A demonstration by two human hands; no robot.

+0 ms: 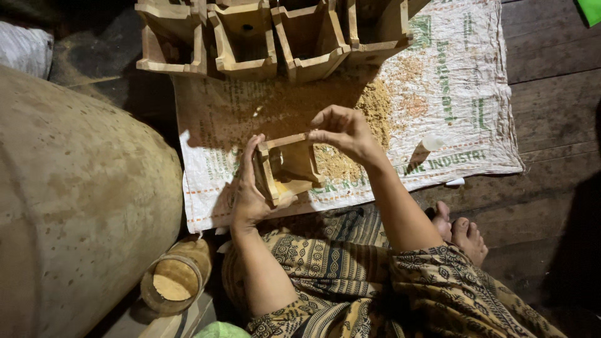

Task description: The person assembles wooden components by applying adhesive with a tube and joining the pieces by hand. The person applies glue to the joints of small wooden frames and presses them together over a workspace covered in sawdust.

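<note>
A small open wooden box frame (289, 168) is held tilted above a white woven sack (463, 106) spread on the floor. My left hand (249, 194) grips the frame's left side panel from below. My right hand (343, 131) pinches the frame's top right edge with fingertips. Brown sawdust (375, 106) lies scattered on the sack just beyond the frame.
A row of similar wooden box frames (247, 40) stands at the sack's far edge. A big rounded tan sack (75, 200) fills the left. A glass jar of sawdust (175, 281) sits near my left knee. A small white object (432, 143) lies on the sack. Dark plank floor (551, 94) runs right.
</note>
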